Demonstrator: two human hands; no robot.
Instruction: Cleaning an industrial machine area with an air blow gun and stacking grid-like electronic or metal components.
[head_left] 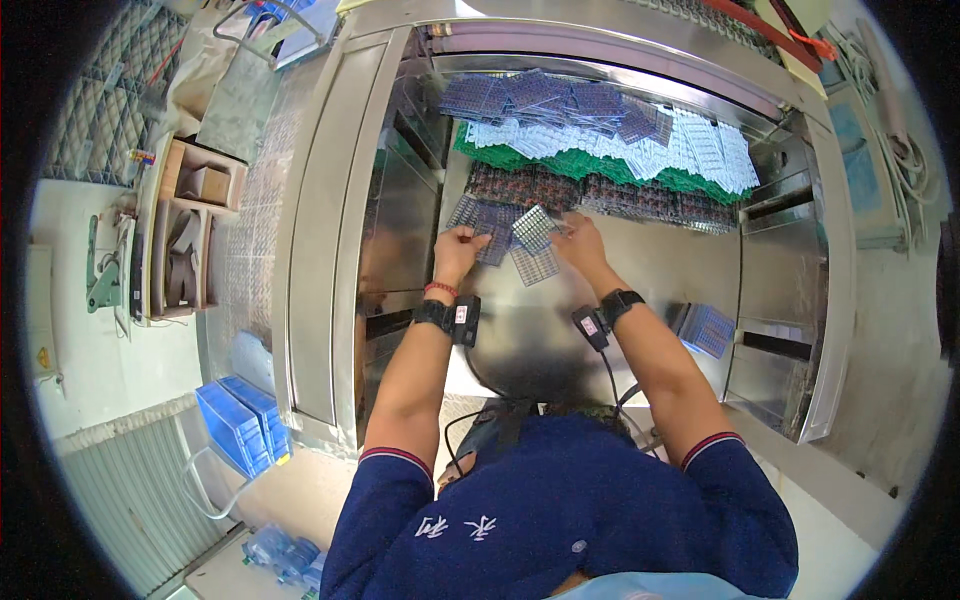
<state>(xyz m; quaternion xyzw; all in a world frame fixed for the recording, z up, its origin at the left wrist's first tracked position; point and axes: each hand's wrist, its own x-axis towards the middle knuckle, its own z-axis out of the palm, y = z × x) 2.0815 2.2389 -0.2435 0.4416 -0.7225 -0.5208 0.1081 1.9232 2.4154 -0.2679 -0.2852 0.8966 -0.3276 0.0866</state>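
Observation:
My right hand (582,243) pinches the right corner of a pale square grid sheet (535,226), tilted over the steel worktop (640,270). A second grid sheet (536,266) lies just below it. My left hand (458,252) has its thumb and fingers closed at the edge of a dark grid sheet (492,222), among several overlapping ones. Beyond my hands, similar sheets are heaped in bands: dark reddish ones (640,200), green ones (590,166), white ones (700,145) and grey-blue ones (540,100) at the back.
Steel side walls (330,230) enclose the worktop left and right. A small stack of bluish sheets (706,330) sits at the right near edge. Blue bins (238,425) stand outside at left, below a wooden compartment box (160,240). Clear plastic bottles (280,555) are at lower left.

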